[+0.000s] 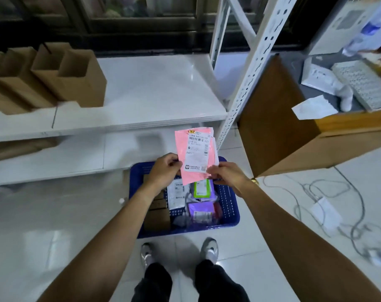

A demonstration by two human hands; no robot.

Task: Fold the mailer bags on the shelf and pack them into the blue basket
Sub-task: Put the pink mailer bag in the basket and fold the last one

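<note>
At the bottom edge, two grey and white sneakers (210,249) stand on the glossy white tiled floor (54,214), toes pointing at the blue plastic slotted basket (230,205) just ahead of them. Both bare forearms reach forward over it.

The left hand (165,168) has its fingers curled in and pinches the lower left edge of a flat pink plastic mailer bag (182,144) between thumb and fingers. The right hand (225,174), with a gold watch (254,181) at the wrist, pinches the bag's lower right corner in the same tight, nearly closed way. The bag is held upright in the air above the far half of the basket, and the white shipping label (196,153) with its barcode faces the camera.

Inside the basket lie a purple mailer (201,209), a white labelled mailer (177,196), a green-edged packet (201,188) and a brown cardboard box (156,219).

Beyond it stands a white metal shelf unit (152,88). A lower board (76,155) sits under the main one, and a perforated white upright post (250,73) stands at the right. Open brown cardboard boxes (80,79) stand on the left of the top board. To the right is a brown wooden desk (272,131) carrying white papers. Grey cables (337,192) and a white power adapter (325,212) trail over the floor beside it. Dark framed windows fill the far wall.
</note>
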